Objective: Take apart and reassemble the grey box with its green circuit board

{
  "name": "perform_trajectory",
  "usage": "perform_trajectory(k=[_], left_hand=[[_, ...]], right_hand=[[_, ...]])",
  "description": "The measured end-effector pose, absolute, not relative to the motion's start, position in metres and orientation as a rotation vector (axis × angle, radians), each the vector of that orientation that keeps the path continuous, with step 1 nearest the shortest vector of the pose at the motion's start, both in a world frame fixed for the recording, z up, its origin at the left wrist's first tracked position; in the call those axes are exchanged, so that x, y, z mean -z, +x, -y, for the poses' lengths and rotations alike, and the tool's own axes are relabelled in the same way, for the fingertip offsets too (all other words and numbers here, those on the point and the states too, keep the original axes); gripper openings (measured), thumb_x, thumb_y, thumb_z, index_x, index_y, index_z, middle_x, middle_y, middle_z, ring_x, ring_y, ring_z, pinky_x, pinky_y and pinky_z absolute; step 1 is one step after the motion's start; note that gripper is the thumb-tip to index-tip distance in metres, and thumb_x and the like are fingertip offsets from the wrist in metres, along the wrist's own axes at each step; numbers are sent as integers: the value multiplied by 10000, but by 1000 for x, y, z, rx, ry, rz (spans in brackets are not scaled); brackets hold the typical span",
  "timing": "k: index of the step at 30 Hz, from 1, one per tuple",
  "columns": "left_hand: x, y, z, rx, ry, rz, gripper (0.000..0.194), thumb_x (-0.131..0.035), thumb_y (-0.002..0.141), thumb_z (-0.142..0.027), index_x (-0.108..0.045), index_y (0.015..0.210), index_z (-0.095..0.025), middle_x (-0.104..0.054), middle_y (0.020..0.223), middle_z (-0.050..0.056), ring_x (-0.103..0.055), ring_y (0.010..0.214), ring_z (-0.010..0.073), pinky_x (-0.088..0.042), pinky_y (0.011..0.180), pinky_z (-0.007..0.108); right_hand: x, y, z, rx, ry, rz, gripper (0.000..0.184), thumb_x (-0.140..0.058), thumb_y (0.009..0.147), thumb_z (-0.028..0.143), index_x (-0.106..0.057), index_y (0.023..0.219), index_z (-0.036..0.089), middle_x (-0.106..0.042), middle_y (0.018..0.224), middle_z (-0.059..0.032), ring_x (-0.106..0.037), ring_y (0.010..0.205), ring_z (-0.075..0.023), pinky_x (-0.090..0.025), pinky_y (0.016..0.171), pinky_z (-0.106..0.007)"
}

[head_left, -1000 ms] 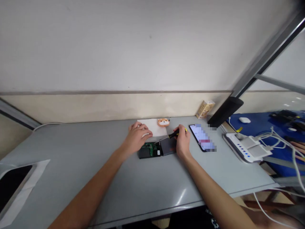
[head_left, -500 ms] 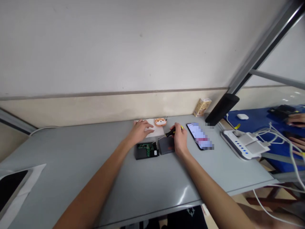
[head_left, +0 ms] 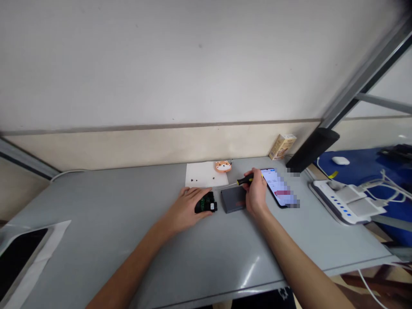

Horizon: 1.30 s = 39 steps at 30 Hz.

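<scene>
My left hand [head_left: 185,209] is closed around the left side of a small black device with a bare green circuit board [head_left: 207,203], its fingers over the far edge and the thumb along the near edge. In my right hand [head_left: 256,195] is a screwdriver [head_left: 246,179] with a black and yellow handle. Its thin shaft points left, and the tip is near the far right corner of the device; I cannot tell if it touches. A flat grey box [head_left: 232,200] lies between the hands, its right end beside my right hand. Behind the device, small dark screws rest on white paper [head_left: 202,171].
An orange animal-face case [head_left: 223,166] sits at the paper's corner. To the right are a lit phone [head_left: 278,186], a small carton [head_left: 282,146], a black cylinder [head_left: 313,149] and a white power strip [head_left: 341,201] with cables. A dark-screened tablet [head_left: 22,253] lies at left.
My left hand has come off the paper and taken hold of the circuit-board device. The screwdriver tip has moved from over the board to its far right corner. The whole view has shifted slightly.
</scene>
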<state>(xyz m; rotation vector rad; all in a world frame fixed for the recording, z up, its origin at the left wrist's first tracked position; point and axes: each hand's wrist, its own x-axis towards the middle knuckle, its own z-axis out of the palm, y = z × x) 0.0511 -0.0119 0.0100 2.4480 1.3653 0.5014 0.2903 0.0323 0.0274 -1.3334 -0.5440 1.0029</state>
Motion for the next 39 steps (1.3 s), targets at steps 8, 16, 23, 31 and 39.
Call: perform_trajectory(k=[8, 16, 23, 31, 39], left_hand=[[-36, 43, 9, -646, 2246, -1397, 691, -800, 846, -418, -513, 1472, -369, -624, 1426, 45, -558, 1301, 286, -506, 1040, 426], [-43, 47, 24, -716, 2253, -1385, 632, -794, 855, -427, -542, 1432, -372, -627, 1413, 34, -534, 1329, 270, -464, 1100, 445], [-49, 63, 26, -664, 2460, -1264, 579, -762, 894, -348, -526, 1423, -354, -661, 1364, 28, -609, 1235, 247, -363, 1162, 477], [-48, 69, 71, -609, 2621, -1084, 537, -653, 976, -449, -495, 1476, -333, -635, 1380, 84, -594, 1261, 253, -365, 1138, 453], [-23, 75, 86, -473, 2643, -1026, 564, -650, 937, -573, -551, 1433, -324, -638, 1361, 78, -567, 1248, 270, -405, 1068, 442]], right_hand=[[-34, 294, -36, -1017, -1159, 371, 286, -515, 859, 495, -517, 773, 222, -418, 616, 67, -371, 468, -95, -316, 424, -224], [-33, 298, -38, -1032, -959, 257, 156, -575, 791, 332, -478, 783, 210, -533, 774, 58, -330, 463, -39, -266, 427, -211], [-31, 297, -39, -1011, -1002, 313, 170, -562, 817, 357, -492, 764, 211, -530, 740, 50, -344, 469, -55, -254, 409, -223], [-29, 300, -40, -1005, -991, 328, 159, -553, 822, 338, -476, 768, 211, -502, 753, 58, -352, 477, -51, -268, 424, -213], [-29, 294, -38, -934, -1064, 381, 201, -546, 831, 376, -507, 736, 204, -520, 780, 34, -388, 519, -69, -293, 445, -231]])
